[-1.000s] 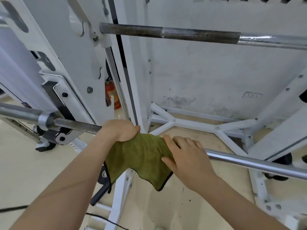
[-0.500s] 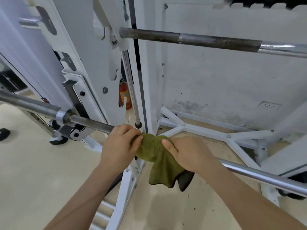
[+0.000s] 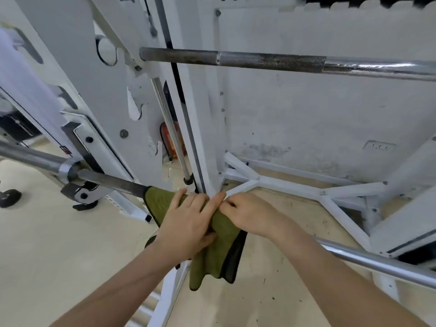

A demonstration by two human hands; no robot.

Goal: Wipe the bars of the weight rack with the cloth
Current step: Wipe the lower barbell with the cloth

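Observation:
An olive-green cloth [image 3: 212,256] is draped over the lower steel bar [image 3: 377,261], which runs from the left rack hook down to the right. My left hand [image 3: 188,223] lies over the cloth on the bar, fingers spread on top and thumb underneath against the fabric. My right hand [image 3: 250,213] grips the cloth and bar just to the right of it, fingertips touching the left hand's fingers. The cloth's free end hangs below the bar. A second, rusty knurled bar [image 3: 271,59] sits higher up, behind.
White rack uprights [image 3: 195,114] and a chrome guide rod [image 3: 169,128] stand right behind my hands. The bar's collar and hook [image 3: 77,182] are at left. White base struts [image 3: 295,182] cross the beige floor by the wall. A red extinguisher [image 3: 169,140] stands behind the upright.
The cloth went from spread flat to bunched around the bar. Both hands came together over it, and the left hand moved onto the cloth. The view shifted closer.

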